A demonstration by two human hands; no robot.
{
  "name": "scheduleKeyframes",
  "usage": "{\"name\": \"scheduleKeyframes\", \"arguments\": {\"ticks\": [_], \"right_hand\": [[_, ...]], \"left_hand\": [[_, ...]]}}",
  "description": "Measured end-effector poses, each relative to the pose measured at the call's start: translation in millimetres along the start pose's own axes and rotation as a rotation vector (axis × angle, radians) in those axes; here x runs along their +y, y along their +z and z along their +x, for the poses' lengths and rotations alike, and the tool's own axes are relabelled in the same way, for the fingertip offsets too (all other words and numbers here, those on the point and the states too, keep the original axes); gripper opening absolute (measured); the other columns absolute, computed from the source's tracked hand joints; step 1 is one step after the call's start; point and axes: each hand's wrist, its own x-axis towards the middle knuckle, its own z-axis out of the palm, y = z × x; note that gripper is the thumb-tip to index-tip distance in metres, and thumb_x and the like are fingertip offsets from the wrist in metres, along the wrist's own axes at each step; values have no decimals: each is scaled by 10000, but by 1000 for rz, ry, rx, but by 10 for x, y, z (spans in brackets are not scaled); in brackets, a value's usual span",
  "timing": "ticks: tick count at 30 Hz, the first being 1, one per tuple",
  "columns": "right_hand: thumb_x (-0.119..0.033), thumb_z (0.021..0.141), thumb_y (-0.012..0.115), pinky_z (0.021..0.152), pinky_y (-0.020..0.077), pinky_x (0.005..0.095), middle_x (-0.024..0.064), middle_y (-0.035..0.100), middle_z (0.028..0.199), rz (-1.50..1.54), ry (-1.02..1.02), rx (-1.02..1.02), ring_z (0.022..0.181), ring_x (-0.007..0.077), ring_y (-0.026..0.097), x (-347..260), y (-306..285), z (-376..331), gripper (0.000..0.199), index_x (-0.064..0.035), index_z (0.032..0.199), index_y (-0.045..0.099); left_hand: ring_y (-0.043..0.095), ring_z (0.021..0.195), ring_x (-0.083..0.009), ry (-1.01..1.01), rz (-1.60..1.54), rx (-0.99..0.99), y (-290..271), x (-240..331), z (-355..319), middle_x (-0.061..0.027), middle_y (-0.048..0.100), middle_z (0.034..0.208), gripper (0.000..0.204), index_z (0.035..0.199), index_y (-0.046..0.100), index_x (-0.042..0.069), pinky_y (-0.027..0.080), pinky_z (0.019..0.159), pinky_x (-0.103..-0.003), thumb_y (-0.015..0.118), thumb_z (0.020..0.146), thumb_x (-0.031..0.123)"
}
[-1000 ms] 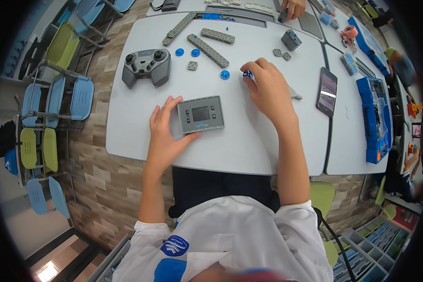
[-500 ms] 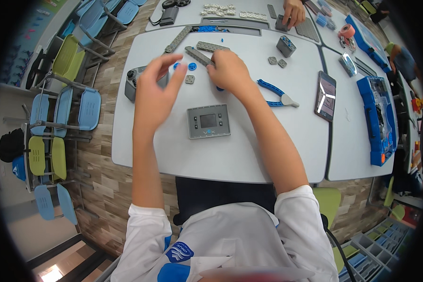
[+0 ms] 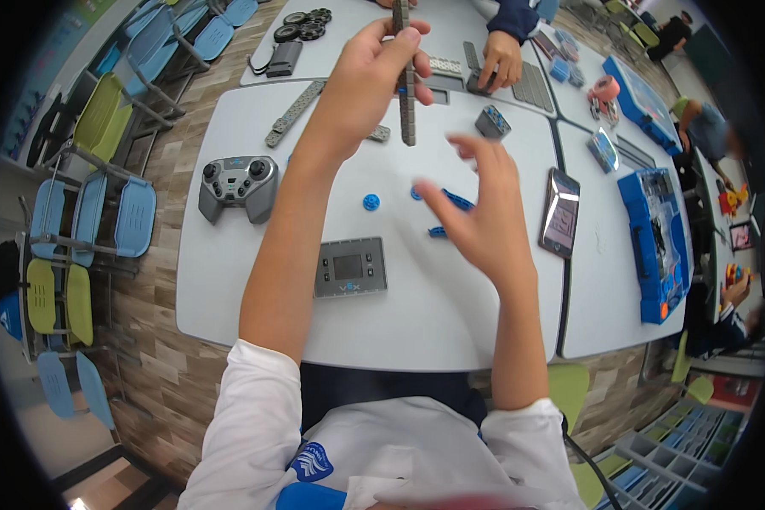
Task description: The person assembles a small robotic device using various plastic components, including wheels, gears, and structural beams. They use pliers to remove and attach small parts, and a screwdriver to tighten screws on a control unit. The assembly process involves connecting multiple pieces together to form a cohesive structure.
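My left hand (image 3: 367, 72) is raised over the far part of the table, its fingers closed around a long grey perforated plastic beam (image 3: 409, 115) seen edge-on. My right hand (image 3: 489, 208) hovers with thumb and fingers spread, holding nothing. Just left of it are blue-handled pliers (image 3: 458, 201), partly hidden by the hand, and a small blue round piece (image 3: 416, 193). A blue pulley-like wheel (image 3: 371, 202) lies farther left. The grey control box with a screen (image 3: 348, 270) sits nearest me. Another grey beam (image 3: 296, 112) lies beyond my left forearm.
A grey game controller (image 3: 245, 183) stands at left, a phone (image 3: 561, 212) at right. A grey block (image 3: 492, 123) sits farther back. Across the table, another person's hand (image 3: 499, 61) touches a dark block. A blue parts case (image 3: 659, 242) lies open on the right table.
My left hand, empty before, now holds a grey beam up off the table. My right hand has come back from the beams and spread open. The view has shifted.
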Motion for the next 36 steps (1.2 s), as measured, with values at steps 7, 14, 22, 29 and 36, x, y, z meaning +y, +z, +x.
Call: {"name": "scheduleKeyframes", "arguments": {"ticks": [7,14,22,29,36], "right_hand": [[-401,852,872,1078,386,484,177,586,1317,-299,142,-325,1206,343,538,297,-21,-602,762,16,1412,567],[-290,1021,650,1110,455,404,155,579,1396,733,291,311,1278,251,582,-183,-396,170,603,57,1482,473],[-300,894,538,1090,429,598,239,584,1233,1765,-290,542,1184,415,574,-782,-640,890,598,71,1363,517],[-371,934,566,869,455,519,180,573,1119,1703,-213,568,968,309,546,-806,-374,920,447,-23,1212,606],[-378,924,612,815,449,465,142,544,1056,1790,-217,518,929,279,528,-760,-349,986,412,-40,1159,609]], "left_hand": [[363,647,-49,83,-565,-150,-259,371,-131,22,414,855,554,1519,417,-96,404,585,-218,506,1148,305],[386,698,-90,-56,-732,-133,52,532,-398,-10,413,863,476,1392,474,-61,353,510,-230,409,1162,350],[303,581,-42,-299,-791,-57,599,548,-692,42,394,820,437,1142,488,155,256,473,-199,368,1142,576],[306,614,-38,-274,-616,56,658,601,-718,56,388,815,489,1154,494,140,251,511,-212,340,1140,604],[324,623,-35,-268,-569,83,666,616,-723,60,417,818,487,1140,503,121,278,536,-226,343,1150,581]]}}
